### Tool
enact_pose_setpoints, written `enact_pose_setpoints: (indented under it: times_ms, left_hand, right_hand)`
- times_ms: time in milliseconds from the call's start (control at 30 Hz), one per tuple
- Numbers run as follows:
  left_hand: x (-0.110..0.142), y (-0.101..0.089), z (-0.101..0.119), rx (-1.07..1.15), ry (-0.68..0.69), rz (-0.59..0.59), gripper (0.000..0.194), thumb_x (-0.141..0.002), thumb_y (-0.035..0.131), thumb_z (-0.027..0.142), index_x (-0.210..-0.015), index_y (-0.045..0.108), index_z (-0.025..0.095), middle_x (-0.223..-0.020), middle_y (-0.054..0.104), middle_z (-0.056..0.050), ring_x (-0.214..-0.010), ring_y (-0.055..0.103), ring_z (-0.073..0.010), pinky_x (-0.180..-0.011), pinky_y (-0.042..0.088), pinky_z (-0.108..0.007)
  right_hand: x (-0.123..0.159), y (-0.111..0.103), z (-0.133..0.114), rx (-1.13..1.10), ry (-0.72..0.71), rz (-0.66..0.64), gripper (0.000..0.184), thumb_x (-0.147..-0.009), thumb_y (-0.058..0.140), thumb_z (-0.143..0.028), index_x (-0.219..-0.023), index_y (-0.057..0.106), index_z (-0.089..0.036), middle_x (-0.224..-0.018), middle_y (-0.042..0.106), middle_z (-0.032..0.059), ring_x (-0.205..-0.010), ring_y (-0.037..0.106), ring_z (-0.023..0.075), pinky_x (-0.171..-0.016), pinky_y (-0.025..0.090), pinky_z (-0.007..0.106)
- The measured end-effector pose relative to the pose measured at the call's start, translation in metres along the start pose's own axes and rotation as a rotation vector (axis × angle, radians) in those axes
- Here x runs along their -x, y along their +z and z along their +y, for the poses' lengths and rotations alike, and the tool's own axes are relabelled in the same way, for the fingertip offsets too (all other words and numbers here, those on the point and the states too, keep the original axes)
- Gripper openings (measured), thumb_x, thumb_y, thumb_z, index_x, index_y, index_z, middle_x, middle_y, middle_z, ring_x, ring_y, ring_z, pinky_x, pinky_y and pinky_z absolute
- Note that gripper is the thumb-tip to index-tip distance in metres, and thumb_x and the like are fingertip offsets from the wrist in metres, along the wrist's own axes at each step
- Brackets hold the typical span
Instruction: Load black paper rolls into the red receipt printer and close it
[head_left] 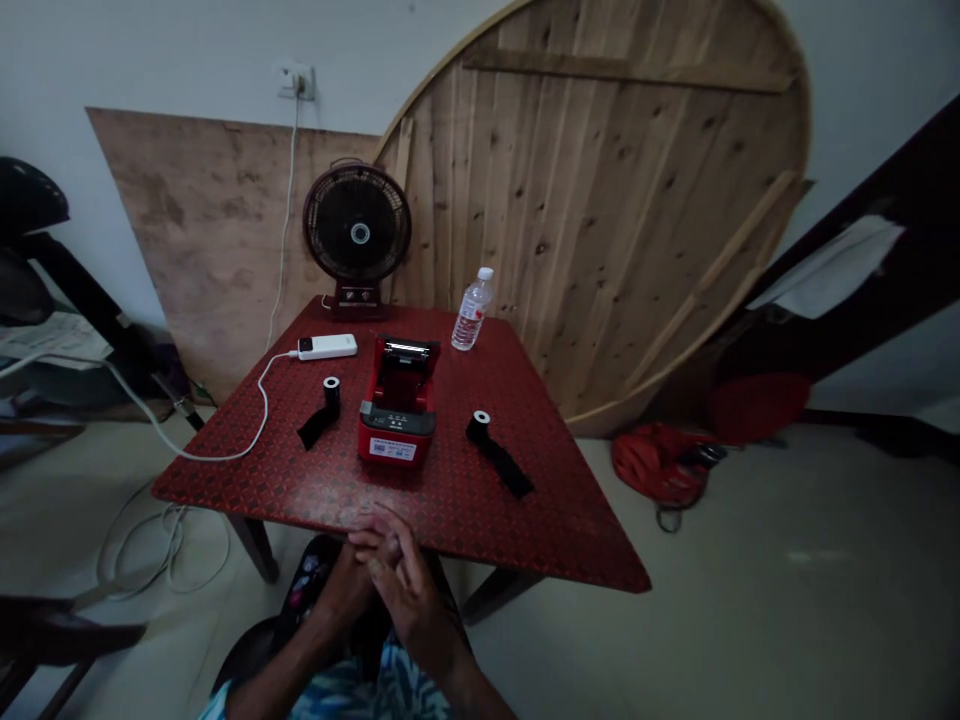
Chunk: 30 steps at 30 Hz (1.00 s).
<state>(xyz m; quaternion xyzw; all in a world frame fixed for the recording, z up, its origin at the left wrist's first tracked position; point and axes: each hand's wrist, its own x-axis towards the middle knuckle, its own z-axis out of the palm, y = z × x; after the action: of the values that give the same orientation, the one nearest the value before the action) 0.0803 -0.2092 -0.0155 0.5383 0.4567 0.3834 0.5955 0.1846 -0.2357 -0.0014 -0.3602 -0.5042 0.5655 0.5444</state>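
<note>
left hand (352, 585) and right hand (405, 580): fingers clasped together, holding nothing | printer (397, 405) beyond fingers, lid open, empty | two rolls (330, 392) (480, 425) flank it, unloaded, untouched on surface (465, 500)

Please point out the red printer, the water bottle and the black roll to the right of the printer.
red printer (397, 425): head view, on its grey front panel.
water bottle (472, 312): head view, on its label.
black roll (480, 424): head view, on the rolled end.
</note>
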Motion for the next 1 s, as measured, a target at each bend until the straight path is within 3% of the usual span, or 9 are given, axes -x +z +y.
enact_pose_setpoints:
  times_ms: [67, 200, 267, 333, 467, 567, 733, 867, 1000]
  left_hand:
    - [-0.001, -0.014, 0.009, 0.019, 0.021, 0.065, 0.038, -0.072, 0.063, 0.045, -0.099, 0.061, 0.018, -0.09, 0.068, -0.007, -0.073, 0.063, -0.0193, -0.07, 0.051, -0.031]
    - [-0.007, -0.063, 0.04, -0.086, 0.186, 0.364, 0.043, -0.075, 0.06, 0.049, -0.106, 0.057, 0.019, -0.107, 0.065, -0.009, -0.085, 0.064, -0.0215, -0.073, 0.053, -0.035]
    - [-0.019, -0.091, 0.058, -0.216, 0.307, 0.532, 0.039, -0.077, 0.059, 0.048, -0.102, 0.06, 0.019, -0.105, 0.067, -0.008, -0.093, 0.063, -0.0217, -0.085, 0.049, -0.036]
    - [-0.042, -0.115, 0.074, -0.259, 0.376, 0.607, 0.039, -0.078, 0.058, 0.047, -0.104, 0.061, 0.019, -0.104, 0.067, -0.007, -0.099, 0.061, -0.0224, -0.092, 0.045, -0.037]
    - [-0.102, -0.145, 0.088, -0.175, 0.318, 0.495, 0.049, -0.069, 0.065, 0.05, -0.103, 0.062, 0.015, -0.106, 0.067, -0.01, -0.103, 0.06, -0.0247, -0.096, 0.042, -0.04]
    - [-0.134, -0.151, 0.086, -0.111, 0.216, 0.413, 0.055, -0.059, 0.073, 0.046, -0.101, 0.063, 0.013, -0.107, 0.067, -0.012, -0.104, 0.059, -0.0264, -0.095, 0.043, -0.041]
    - [-0.146, -0.144, 0.071, -0.022, 0.148, 0.259, 0.06, -0.067, 0.069, 0.038, -0.121, 0.053, 0.017, -0.111, 0.065, -0.011, -0.092, 0.064, -0.0238, -0.082, 0.051, -0.04]
    - [-0.153, -0.147, 0.056, -0.061, 0.153, 0.259, 0.066, -0.067, 0.069, 0.029, -0.129, 0.047, 0.019, -0.121, 0.061, -0.012, -0.105, 0.06, -0.0248, -0.091, 0.047, -0.04]
    - [-0.168, -0.154, 0.046, -0.148, 0.175, 0.254, 0.07, -0.068, 0.066, 0.031, -0.133, 0.044, 0.018, -0.124, 0.059, -0.012, -0.11, 0.057, -0.0266, -0.095, 0.044, -0.042]
  right_hand:
    - [-0.002, -0.024, -0.011, 0.175, -0.043, 0.026, 0.038, -0.089, 0.05, -0.036, -0.127, 0.049, -0.028, -0.125, 0.053, 0.0076, -0.115, 0.052, 0.0232, -0.1, 0.04, 0.042]
    - [-0.007, -0.086, -0.031, 0.369, -0.156, 0.348, 0.036, -0.09, 0.048, -0.038, -0.124, 0.049, -0.026, -0.125, 0.053, 0.0084, -0.115, 0.052, 0.0225, -0.1, 0.04, 0.043]
    - [-0.009, -0.118, -0.038, 0.463, -0.203, 0.489, 0.039, -0.087, 0.05, -0.04, -0.122, 0.05, -0.023, -0.123, 0.054, 0.0106, -0.112, 0.054, 0.0231, -0.097, 0.043, 0.043]
    - [-0.01, -0.145, -0.041, 0.536, -0.212, 0.608, 0.044, -0.085, 0.052, -0.043, -0.122, 0.05, -0.021, -0.122, 0.055, 0.0123, -0.11, 0.056, 0.0239, -0.097, 0.043, 0.044]
    - [-0.012, -0.182, -0.036, 0.567, -0.121, 0.711, 0.054, -0.079, 0.055, -0.049, -0.123, 0.051, -0.019, -0.123, 0.057, 0.0134, -0.111, 0.057, 0.025, -0.097, 0.043, 0.042]
    - [-0.013, -0.198, -0.027, 0.512, -0.012, 0.701, 0.058, -0.076, 0.057, -0.053, -0.123, 0.051, -0.019, -0.121, 0.059, 0.0133, -0.111, 0.057, 0.026, -0.097, 0.043, 0.042]
    - [-0.015, -0.211, -0.024, 0.375, 0.016, 0.729, 0.063, -0.073, 0.061, -0.057, -0.122, 0.052, -0.018, -0.118, 0.061, 0.0146, -0.105, 0.06, 0.0273, -0.092, 0.046, 0.044]
    - [-0.023, -0.211, -0.035, 0.404, 0.002, 0.689, 0.058, -0.075, 0.06, -0.055, -0.12, 0.053, -0.02, -0.117, 0.061, 0.0128, -0.103, 0.061, 0.0251, -0.09, 0.047, 0.041]
    - [-0.048, -0.21, -0.044, 0.444, -0.031, 0.641, 0.054, -0.076, 0.059, -0.053, -0.12, 0.053, -0.021, -0.115, 0.062, 0.0103, -0.102, 0.06, 0.0234, -0.095, 0.043, 0.042]
